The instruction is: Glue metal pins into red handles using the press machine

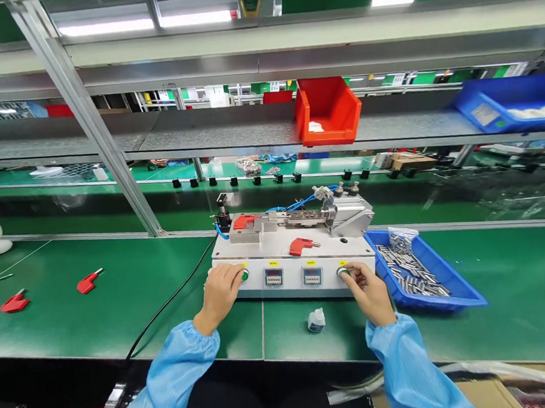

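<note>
A white bench machine (257, 250) with a metal clamp assembly on top stands in front of me. My left hand (218, 296) is closed at its front left corner, fingertips at a green push button (245, 274). At the right end, my right hand (369, 291) has its fingers bent and thumb and fingertips at a second green button (342, 271). A red angled plastic part (244, 221) sits in the fixture at the machine's left. Another red part (301, 246) with a metal pin lies on the machine's top. Two small counters (274, 277) are between the buttons.
A blue tray (450, 300) of metal pins stands right of the machine. Two red parts (87, 283) lie at left. A small white bottle (316, 320) stands near the front edge. A black cable (167, 302) crosses the green bench. Overhead, a shelf holds an orange bin (327, 111).
</note>
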Tool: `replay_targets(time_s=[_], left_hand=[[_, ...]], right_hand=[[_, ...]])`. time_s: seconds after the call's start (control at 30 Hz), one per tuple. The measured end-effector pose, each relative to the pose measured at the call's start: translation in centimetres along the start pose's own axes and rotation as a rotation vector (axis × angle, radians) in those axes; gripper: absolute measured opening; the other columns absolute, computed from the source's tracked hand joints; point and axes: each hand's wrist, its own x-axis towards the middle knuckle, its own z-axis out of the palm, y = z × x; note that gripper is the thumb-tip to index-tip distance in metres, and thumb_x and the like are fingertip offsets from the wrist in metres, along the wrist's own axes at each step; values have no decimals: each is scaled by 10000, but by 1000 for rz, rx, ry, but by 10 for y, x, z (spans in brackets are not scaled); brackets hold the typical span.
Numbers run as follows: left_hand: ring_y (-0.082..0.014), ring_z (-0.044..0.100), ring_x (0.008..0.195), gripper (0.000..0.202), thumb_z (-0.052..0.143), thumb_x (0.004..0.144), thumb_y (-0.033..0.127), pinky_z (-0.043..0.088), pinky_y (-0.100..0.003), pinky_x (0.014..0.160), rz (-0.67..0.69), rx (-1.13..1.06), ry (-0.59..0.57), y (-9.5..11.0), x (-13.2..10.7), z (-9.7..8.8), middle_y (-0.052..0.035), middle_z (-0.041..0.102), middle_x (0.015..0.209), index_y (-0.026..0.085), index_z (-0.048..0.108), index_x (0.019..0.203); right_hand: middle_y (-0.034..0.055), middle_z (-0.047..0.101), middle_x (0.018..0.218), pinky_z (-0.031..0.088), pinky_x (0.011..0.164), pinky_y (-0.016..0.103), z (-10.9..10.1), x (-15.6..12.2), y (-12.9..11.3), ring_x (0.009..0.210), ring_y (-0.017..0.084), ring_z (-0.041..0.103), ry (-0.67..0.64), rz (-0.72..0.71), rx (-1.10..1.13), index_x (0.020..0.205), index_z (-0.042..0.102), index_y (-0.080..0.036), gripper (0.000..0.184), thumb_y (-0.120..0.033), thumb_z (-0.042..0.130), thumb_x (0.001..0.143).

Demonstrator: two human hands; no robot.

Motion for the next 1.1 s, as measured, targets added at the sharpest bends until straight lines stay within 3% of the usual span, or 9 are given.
replay_targets(time_s=[0.1,0.27,0.4,0.5,0.6,0.73,0.8,0.9,1.1], left_hand=[[-251,660,849,257,480,1069,278,508,-359,775,-43,-86,-105,1,7,-13,-78,745,932,220,728,1036],[-251,660,899,129,594,979,171,524,-345,810,-146,-11,-339,10,25,-34,-46,706,863,232,697,1028],[-264,656,915,104,615,965,136,513,-343,785,-197,42,-402,18,34,-39,-54,695,865,230,660,964],[-275,666,978,123,607,969,116,506,-344,791,-233,71,-456,22,39,-43,-72,716,951,233,643,985],[-283,683,975,145,613,960,101,500,-345,775,-254,90,-505,24,45,-50,-79,729,993,232,644,1015],[-313,685,970,91,629,949,122,508,-378,812,-220,104,-536,33,59,-59,-106,728,955,204,666,937],[-321,669,1033,75,623,975,171,511,-394,873,-171,90,-526,45,71,-58,-130,723,1014,192,677,928],[-312,632,1156,107,621,1015,252,502,-395,974,-95,44,-501,74,93,-48,-140,701,1172,189,686,1072],[-299,649,1188,265,648,1041,296,524,-451,1042,-115,-21,-492,123,124,-18,-161,685,1234,96,660,1215]], right_hand=[[-8,555,670,507,615,327,-8,4,-7,604,175,533,-92,42,53,980,659,-218,485,-694,636,888],[-12,562,643,494,627,333,-7,10,-15,604,172,527,-89,114,83,910,635,-212,504,-704,684,809],[1,579,613,505,663,348,0,18,-18,596,174,532,-44,223,-11,795,598,-216,463,-660,723,743],[14,605,649,508,695,346,7,18,-19,625,176,545,-37,251,-51,818,598,-214,439,-631,720,751],[23,630,712,502,715,342,10,2,-18,660,181,558,-26,255,-99,920,613,-206,424,-612,669,813],[38,634,761,480,726,346,7,-48,-14,679,188,558,-23,226,-190,926,629,-204,309,-508,625,869],[51,632,769,460,709,341,6,-75,-11,697,195,551,-27,207,-240,842,633,-211,235,-442,610,874],[75,629,783,428,722,338,10,-104,-7,770,218,550,-8,178,-320,757,635,-214,200,-359,587,885],[92,623,817,377,713,335,17,-109,-12,823,234,549,68,113,-426,785,675,-198,256,-319,514,944]])
